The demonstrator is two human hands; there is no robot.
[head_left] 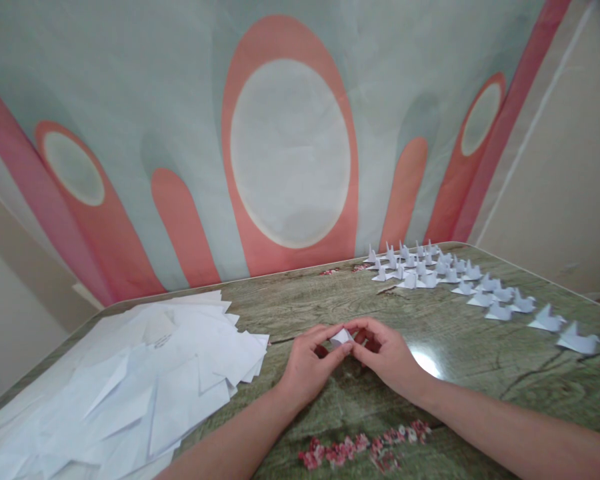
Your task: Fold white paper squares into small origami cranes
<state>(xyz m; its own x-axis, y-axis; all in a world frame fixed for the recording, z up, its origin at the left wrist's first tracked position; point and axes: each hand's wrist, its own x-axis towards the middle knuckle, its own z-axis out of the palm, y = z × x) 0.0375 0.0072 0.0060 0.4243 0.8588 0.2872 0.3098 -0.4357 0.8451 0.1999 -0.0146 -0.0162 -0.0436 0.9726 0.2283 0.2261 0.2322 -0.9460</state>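
Nearest, at six o'clock from the hands, a pink flower pattern (336, 452) runs across the wood-grain table (290, 307). A broad, loose pile of white sheets (125, 380) spreads from eight to nine o'clock, its nearest sheets about level with the flowers. At the clock's centre, just above the tabletop, a small folded paper (341, 338) sits between the two hands: the left hand (307, 360) pinches it with thumb and fingertips, and the right hand (387, 350) pinches its other side; the fingers behind it are partly hidden. The step in hand looks like shaping or creasing a small fold; the next move seems to call for light, even fingertip pressure with the edges lined up. Farther, from one to three o'clock, stand white paper birds (481, 299) in rough rows. Beyond the table, at twelve, hangs a backdrop (290, 153) with a pale oval.
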